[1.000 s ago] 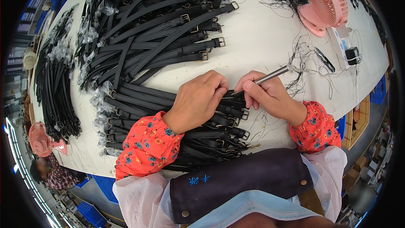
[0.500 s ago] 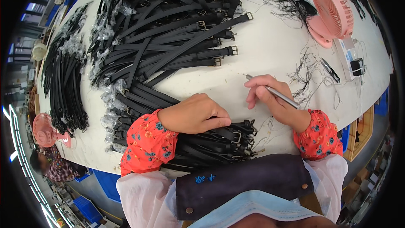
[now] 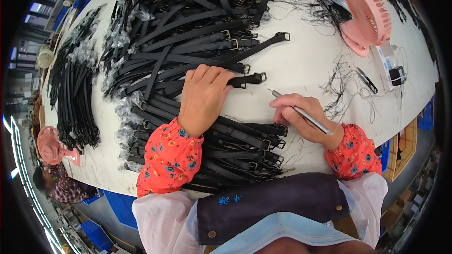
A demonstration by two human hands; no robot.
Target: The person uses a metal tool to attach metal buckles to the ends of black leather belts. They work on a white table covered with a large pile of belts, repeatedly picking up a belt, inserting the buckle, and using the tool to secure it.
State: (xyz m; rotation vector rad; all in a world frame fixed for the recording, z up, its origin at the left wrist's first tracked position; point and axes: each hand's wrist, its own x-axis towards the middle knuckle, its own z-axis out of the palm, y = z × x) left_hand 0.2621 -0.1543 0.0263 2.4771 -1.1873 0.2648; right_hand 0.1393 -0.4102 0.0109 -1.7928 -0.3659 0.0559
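My left hand [image 3: 203, 95] is closed over a black belt [image 3: 249, 80] at the front of the upper pile, its buckle end jutting out to the right past my fingers. The finger undersides are hidden. In my right hand [image 3: 303, 113] a slim silver pen-like tool [image 3: 311, 120] is pinched, its thin tip pointing up and left toward that buckle without touching it. Below both hands lies another row of black belts [image 3: 245, 134], buckles to the right. One belt [image 3: 263, 44] in the upper pile sticks out farther than its neighbours.
A pink fan [image 3: 367, 16] stands at the far right, near tweezers [image 3: 367, 81], loose black threads [image 3: 336, 82] and a black plug adapter [image 3: 398, 75]. More bundled straps [image 3: 75, 99] and a second pink fan [image 3: 51, 146] are on the left of the white table [image 3: 301, 61].
My left hand has moved up from the lower row to the upper pile and closed on a belt there. The protruding belt's buckle end has shifted down and right. My right hand has barely moved.
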